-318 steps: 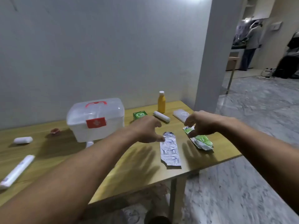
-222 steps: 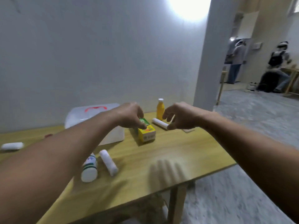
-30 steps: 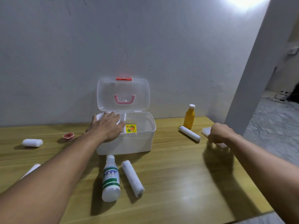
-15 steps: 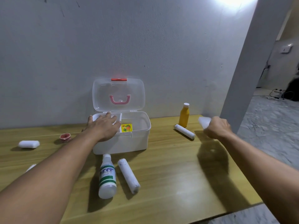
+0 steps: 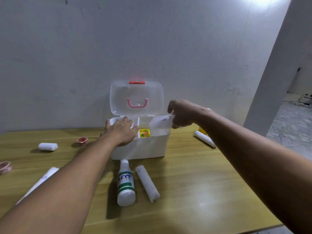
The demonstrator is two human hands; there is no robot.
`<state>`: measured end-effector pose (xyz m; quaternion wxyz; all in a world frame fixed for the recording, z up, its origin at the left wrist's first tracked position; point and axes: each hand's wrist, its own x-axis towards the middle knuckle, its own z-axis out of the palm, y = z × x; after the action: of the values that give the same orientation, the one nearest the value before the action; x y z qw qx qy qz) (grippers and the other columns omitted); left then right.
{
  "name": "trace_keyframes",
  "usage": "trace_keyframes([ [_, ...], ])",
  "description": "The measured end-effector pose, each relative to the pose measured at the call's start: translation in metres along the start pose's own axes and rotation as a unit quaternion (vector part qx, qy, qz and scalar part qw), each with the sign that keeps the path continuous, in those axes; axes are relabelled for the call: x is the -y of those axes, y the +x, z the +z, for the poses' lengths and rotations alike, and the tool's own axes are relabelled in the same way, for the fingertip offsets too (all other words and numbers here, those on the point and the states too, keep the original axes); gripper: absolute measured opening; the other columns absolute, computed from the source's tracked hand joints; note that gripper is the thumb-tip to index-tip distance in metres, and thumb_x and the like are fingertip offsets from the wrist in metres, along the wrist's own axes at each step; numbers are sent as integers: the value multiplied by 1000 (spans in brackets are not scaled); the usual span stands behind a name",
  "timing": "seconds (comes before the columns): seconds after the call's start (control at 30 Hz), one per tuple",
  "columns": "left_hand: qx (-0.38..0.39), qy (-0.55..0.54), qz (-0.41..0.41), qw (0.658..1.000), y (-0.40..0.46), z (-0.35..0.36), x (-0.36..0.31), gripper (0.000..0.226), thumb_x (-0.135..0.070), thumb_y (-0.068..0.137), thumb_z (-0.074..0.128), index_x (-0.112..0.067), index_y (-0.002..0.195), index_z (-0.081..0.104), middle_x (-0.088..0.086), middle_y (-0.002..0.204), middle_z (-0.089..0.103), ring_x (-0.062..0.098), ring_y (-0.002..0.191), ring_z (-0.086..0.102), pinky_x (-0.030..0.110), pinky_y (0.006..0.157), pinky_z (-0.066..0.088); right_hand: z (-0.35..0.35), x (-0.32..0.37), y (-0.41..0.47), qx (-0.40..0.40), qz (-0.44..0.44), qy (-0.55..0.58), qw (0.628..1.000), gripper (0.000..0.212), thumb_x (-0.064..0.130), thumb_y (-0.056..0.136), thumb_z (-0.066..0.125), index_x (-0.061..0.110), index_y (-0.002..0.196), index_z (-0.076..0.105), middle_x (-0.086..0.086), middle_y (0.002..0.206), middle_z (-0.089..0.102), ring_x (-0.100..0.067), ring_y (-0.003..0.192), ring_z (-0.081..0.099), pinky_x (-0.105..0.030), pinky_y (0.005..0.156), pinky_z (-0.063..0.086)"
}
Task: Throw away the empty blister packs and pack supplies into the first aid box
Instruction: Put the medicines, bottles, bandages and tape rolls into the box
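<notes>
At frame centre the left hand (image 5: pixel 120 132) lies flat, fingers spread, on the open box (image 5: pixel 140 146), likely to steady it. The right hand (image 5: pixel 181 115) pinches a white packet (image 5: pixel 160 123) above the box's right side, ready to drop in.

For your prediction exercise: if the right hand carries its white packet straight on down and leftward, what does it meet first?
Probably the open compartment of the first aid box. The right hand holds the white packet above it; depth is uncertain.
</notes>
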<state>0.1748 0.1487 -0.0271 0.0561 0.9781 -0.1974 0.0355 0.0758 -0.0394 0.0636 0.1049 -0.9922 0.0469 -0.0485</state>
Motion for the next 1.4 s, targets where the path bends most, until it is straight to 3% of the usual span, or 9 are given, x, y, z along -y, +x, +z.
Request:
trace_keyframes([
  [0.13, -6, -13, -4, 1000, -2, 0, 0, 63, -49, 98, 17, -17, 150, 27, 1, 164, 11, 20, 150, 17, 55, 119, 2, 21, 22, 28, 26, -39, -19, 999, 52, 2, 75, 74, 1, 124, 55, -17, 120, 63, -32, 106, 62, -40, 90, 54],
  [0.3, -14, -4, 2, 1000, -2, 1, 0, 64, -51, 98, 17, -16, 152, 24, 3, 164, 11, 22, 150, 16, 57, 119, 0, 48, 33, 53, 37, -62, -13, 997, 56, -1, 77, 72, 3, 127, 47, -15, 120, 60, -27, 102, 59, -31, 83, 53],
  [0.47, -20, -10, 12, 1000, -2, 3, 1, 62, -53, 97, 17, -17, 144, 35, 2, 163, 17, 21, 148, 20, 59, 117, 2, 66, 34, 64, 29, -69, -7, 997, 66, 16, 68, 85, 5, 122, 49, -13, 118, 61, -30, 103, 59, -39, 90, 53],
  [0.57, -26, -8, 12, 1000, -1, 4, 1, 61, -54, 97, 18, -18, 143, 36, 2, 162, 19, 22, 148, 20, 59, 117, 3, 70, 33, 65, -6, -46, 25, 999, 59, 25, 66, 86, 5, 112, 55, -10, 105, 62, -26, 93, 60, -38, 83, 56],
  [0.7, -23, -7, 9, 1000, 0, 3, 1, 61, -53, 97, 18, -18, 142, 37, 3, 162, 19, 22, 148, 21, 59, 117, 4, 74, 31, 67, 24, -19, 48, 998, 38, 14, 72, 83, 1, 102, 65, -13, 93, 71, -22, 78, 72, -37, 76, 61],
  [0.93, -21, -9, 6, 1000, -2, 3, 1, 61, -52, 97, 17, -19, 146, 33, 2, 162, 18, 22, 149, 20, 58, 118, 3, 84, 27, 70, -8, -42, 118, 992, 31, -9, 79, 64, 7, 105, 65, -11, 105, 67, -26, 94, 66, -39, 82, 59],
  [1.17, -39, -12, 12, 999, -2, -1, 0, 58, -51, 97, 20, -17, 136, 48, 3, 153, 37, 23, 144, 28, 56, 116, 13, 42, -22, 52, -160, 0, 221, 962, 18, -6, 79, 61, 8, 86, 71, -17, 93, 74, -31, 88, 70, -40, 78, 58],
  [1.3, -43, 26, 17, 999, -4, -6, -5, 59, -50, 98, 18, -17, 137, 48, 4, 153, 37, 25, 145, 25, 59, 114, 14, 44, -82, 37, -152, 91, 123, 977, 15, 0, 77, 62, 7, 84, 73, -15, 91, 74, -31, 90, 68, -30, 72, 51],
  [1.4, -30, 56, 27, 998, -5, -11, -10, 56, -51, 100, 19, -21, 139, 44, 4, 154, 34, 26, 148, 19, 61, 114, 13, 63, -118, 26, -67, 149, 19, 986, 17, 15, 81, 59, 3, 89, 68, -18, 88, 70, -36, 84, 65, -35, 71, 54],
])
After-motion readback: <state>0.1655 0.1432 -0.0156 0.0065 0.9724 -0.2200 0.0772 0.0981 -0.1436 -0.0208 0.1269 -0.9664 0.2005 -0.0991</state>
